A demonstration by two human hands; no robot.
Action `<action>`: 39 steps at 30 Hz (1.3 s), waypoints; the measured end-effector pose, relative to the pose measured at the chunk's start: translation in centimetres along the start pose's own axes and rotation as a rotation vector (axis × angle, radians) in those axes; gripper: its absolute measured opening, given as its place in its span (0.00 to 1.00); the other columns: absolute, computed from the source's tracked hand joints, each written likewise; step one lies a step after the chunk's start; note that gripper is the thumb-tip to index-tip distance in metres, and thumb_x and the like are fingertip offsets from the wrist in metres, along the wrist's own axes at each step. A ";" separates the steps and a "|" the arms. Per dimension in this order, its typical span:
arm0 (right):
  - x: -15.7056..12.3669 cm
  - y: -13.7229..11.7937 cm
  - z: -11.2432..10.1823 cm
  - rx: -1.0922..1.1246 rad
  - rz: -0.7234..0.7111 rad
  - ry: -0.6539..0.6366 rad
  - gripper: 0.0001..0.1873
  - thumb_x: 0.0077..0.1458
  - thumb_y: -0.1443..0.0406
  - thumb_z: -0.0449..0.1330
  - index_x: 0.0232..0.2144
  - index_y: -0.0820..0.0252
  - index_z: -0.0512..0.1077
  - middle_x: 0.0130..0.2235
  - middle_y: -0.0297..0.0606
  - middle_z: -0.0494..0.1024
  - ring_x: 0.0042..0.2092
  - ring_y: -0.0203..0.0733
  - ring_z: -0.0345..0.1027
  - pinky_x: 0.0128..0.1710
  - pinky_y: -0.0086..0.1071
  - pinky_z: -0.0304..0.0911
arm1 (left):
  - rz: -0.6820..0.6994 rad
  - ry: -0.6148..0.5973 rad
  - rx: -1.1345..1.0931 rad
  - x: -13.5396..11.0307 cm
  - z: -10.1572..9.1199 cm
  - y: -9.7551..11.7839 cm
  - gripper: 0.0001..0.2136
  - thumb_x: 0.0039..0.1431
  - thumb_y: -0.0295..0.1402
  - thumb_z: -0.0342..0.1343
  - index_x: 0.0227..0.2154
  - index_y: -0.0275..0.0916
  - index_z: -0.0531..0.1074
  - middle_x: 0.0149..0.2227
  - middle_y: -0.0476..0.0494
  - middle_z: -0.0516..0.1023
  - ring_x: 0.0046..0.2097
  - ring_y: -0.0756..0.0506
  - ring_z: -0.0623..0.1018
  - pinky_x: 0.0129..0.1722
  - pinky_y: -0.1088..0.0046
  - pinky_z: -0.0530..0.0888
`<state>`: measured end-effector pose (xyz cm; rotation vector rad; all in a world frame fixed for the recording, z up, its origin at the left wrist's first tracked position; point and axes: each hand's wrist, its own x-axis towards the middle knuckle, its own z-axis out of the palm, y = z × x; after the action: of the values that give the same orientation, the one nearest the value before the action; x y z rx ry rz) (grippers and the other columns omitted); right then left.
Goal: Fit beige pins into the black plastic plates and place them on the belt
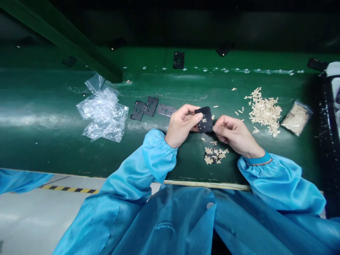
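Blue smock (164,226), black plate (204,119), beige pieces (215,155) nearby

Work area, seen from above. Green belt-type table (39,148) fills mid-frame, w/ glossy, scuffed surface; broad pale band of light (glare on the surface, not a marking) runs across its L side. Behind it: green back panel (239,58), w/ dark recess (186,24) above and green diagonal beam (53,32) crossing upper L corner. Pale strip (207,185) edges near side of table. Lower L: pale grey floor (34,219) w/ yellow-black hazard tape (69,189). Far R: black perforated rail (328,148).
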<state>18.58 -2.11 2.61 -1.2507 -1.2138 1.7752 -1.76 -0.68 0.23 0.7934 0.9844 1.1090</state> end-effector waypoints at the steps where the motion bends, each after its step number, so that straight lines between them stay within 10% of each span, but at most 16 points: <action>1: -0.1 0.1 0.0 0.024 0.000 -0.017 0.13 0.59 0.59 0.68 0.30 0.59 0.71 0.20 0.26 0.65 0.22 0.30 0.54 0.21 0.27 0.46 | -0.007 0.002 -0.010 0.0 0.0 0.0 0.19 0.51 0.44 0.71 0.40 0.39 0.75 0.33 0.49 0.79 0.28 0.52 0.79 0.24 0.78 0.78; 11: -0.1 0.2 0.3 0.307 0.092 -0.290 0.13 0.62 0.57 0.66 0.34 0.57 0.68 0.22 0.27 0.70 0.21 0.31 0.58 0.23 0.27 0.51 | -0.050 0.003 -0.061 -0.4 0.4 0.6 0.19 0.48 0.43 0.73 0.38 0.40 0.74 0.31 0.50 0.78 0.27 0.52 0.77 0.22 0.79 0.77; 39: 0.0 1.1 1.5 0.429 -0.011 -0.233 0.19 0.59 0.52 0.68 0.36 0.53 0.64 0.24 0.24 0.68 0.22 0.32 0.58 0.24 0.27 0.53 | -0.153 0.063 -0.174 -1.4 1.9 0.5 0.20 0.48 0.43 0.72 0.37 0.39 0.72 0.30 0.52 0.75 0.29 0.54 0.75 0.24 0.81 0.78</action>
<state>17.19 -2.99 1.75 -0.8068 -0.8869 2.0773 -0.37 -1.96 1.77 0.5370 0.9703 1.0757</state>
